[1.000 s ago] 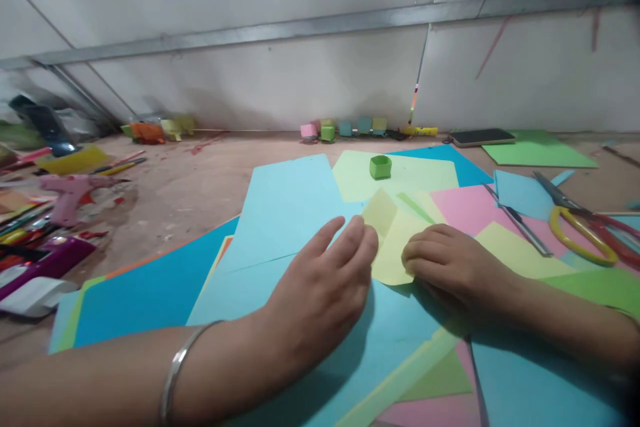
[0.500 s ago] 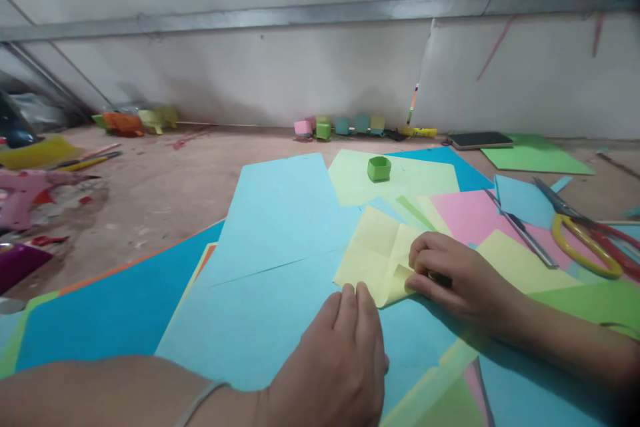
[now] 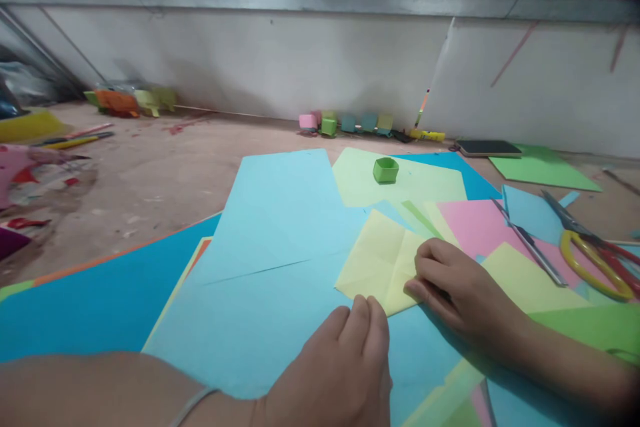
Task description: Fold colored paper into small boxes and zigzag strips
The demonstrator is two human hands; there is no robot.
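Observation:
A creased pale yellow paper (image 3: 373, 257) lies on a light blue sheet (image 3: 280, 213). My right hand (image 3: 453, 283) has its fingers curled at the paper's right side, with thumb and fingers closed on that edge. At the lower edge of the paper is my left hand (image 3: 345, 360), its fingers bunched together; the fingertips touch or nearly touch the near edge, and whether they pinch it is hidden. A small open green paper box (image 3: 386, 171) stands on a pale green sheet (image 3: 415, 188) beyond the paper.
Scissors (image 3: 593, 247) and a metal-coloured cutter (image 3: 537, 253) lie at the right on coloured sheets. A phone (image 3: 489, 148) sits at the back right. Small paper cubes (image 3: 329, 124) line the wall. A pink glue gun (image 3: 15, 170) is at the left.
The yellow paper's lifted lower right corner now lies flat. The view has shifted slightly. Both hands stay by the paper.

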